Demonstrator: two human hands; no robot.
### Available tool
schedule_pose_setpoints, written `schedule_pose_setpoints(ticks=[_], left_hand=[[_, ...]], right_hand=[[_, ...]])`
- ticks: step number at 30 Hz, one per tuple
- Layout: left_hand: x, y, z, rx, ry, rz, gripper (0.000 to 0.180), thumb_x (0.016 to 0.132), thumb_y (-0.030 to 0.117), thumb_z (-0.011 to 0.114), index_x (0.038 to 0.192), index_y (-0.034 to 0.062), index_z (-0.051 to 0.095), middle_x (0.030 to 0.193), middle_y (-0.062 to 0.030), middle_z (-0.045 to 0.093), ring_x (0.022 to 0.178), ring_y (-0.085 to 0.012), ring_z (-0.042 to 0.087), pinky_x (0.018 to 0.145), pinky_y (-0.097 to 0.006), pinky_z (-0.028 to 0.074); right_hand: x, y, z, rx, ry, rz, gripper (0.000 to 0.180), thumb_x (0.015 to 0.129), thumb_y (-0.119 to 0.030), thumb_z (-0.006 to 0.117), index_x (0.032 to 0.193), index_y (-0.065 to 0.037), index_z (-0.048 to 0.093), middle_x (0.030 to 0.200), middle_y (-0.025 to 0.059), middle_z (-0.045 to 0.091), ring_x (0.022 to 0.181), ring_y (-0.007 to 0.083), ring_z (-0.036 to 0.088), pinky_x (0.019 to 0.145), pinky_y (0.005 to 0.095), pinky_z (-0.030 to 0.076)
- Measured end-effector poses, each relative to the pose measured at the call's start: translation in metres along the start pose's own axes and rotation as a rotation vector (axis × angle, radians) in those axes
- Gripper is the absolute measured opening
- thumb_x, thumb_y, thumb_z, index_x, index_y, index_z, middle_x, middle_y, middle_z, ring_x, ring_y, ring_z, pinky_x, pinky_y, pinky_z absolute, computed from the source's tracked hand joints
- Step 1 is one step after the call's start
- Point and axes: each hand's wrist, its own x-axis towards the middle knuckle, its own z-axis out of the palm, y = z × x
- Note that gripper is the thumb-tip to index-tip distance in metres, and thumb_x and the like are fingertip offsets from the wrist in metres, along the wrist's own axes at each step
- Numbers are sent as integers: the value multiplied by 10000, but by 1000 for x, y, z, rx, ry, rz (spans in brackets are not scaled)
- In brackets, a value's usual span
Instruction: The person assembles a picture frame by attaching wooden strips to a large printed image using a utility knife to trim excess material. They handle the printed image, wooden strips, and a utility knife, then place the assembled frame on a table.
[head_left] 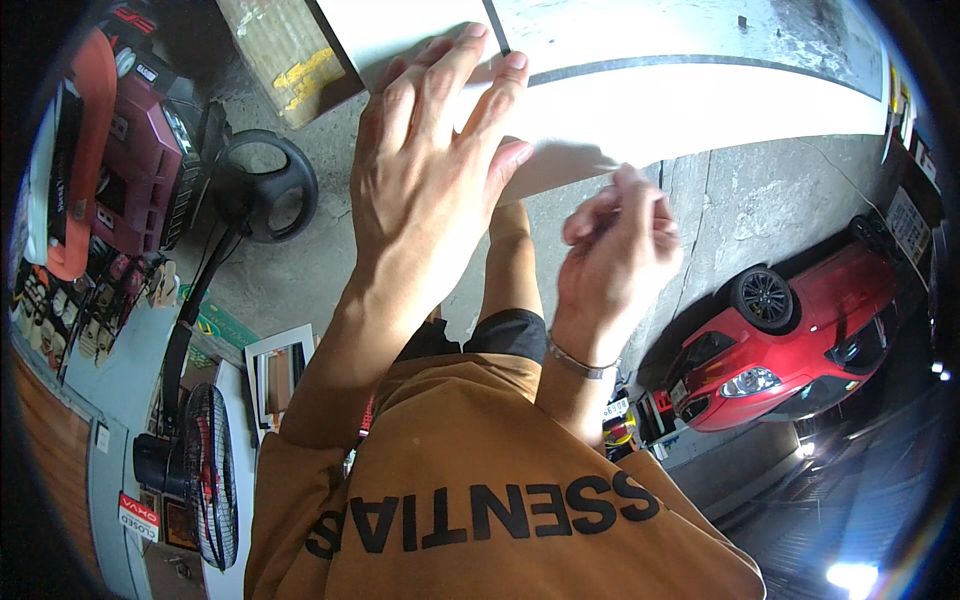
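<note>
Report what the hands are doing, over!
Bare left hand spread across smooth white panel. Bare right hand pinched by its near edge, anything held unclear. Not in the way: glossy red car, off right, apart from both hands.

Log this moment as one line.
left hand: palm-down on white panel; right hand: curled near panel edge, hold unclear; around: red car, black fan

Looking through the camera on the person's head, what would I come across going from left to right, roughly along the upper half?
Dark red case → round black fan base → left hand → right hand → red car.
</note>
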Motion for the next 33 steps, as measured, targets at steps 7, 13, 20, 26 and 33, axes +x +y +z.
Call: schedule_pose_setpoints(ticks=[7, 13, 20, 26, 33], left_hand=[[1, -1, -3, -36, -9, -8, 618, 799, 277, 789, 1380, 203, 590, 1495, -51, 436, 1317, -265, 448, 1133, -417, 380], [1, -4, -5, -34, -9, -4, 571, 835, 305, 750, 1377, 214, 596, 1492, -54, 448, 1298, -266, 464, 1126, -422, 387], [2, -8, -8, 5, -27, 37, 557, 873, 322, 713, 1404, 220, 579, 1484, -78, 464, 1295, -304, 473, 1091, -444, 408], [3, -7, -9, 19, -31, 24, 537, 900, 352, 688, 1402, 193, 585, 1476, -96, 480, 1311, -301, 474, 1086, -448, 381], [10, -2, -17, 22, -38, 32, 501, 880, 300, 714, 1344, 130, 632, 1434, -110, 517, 1291, -309, 490, 1075, -459, 371]], right_hand=[[30, -44, -21, 313, -156, 356, 168, 1001, -146, 563, 903, -9, 564, 659, 18, 524, 474, 89, 445, 411, 214, 349], [39, -59, -53, 740, -275, 573, 150, 1023, -109, 490, 937, 10, 522, 670, 12, 468, 479, 69, 404, 403, 215, 348], [54, -81, -82, 974, -293, 677, 154, 1029, -98, 437, 948, 22, 490, 688, 20, 460, 482, 78, 401, 405, 227, 326], [76, -97, -108, 1025, -347, 591, 118, 1003, -86, 456, 930, 4, 478, 658, 11, 440, 446, 78, 380, 401, 230, 313], [114, -75, -121, 213, -92, -91, 172, 985, -169, 544, 838, -81, 544, 859, 48, 598, 825, 178, 574, 773, 342, 468]])
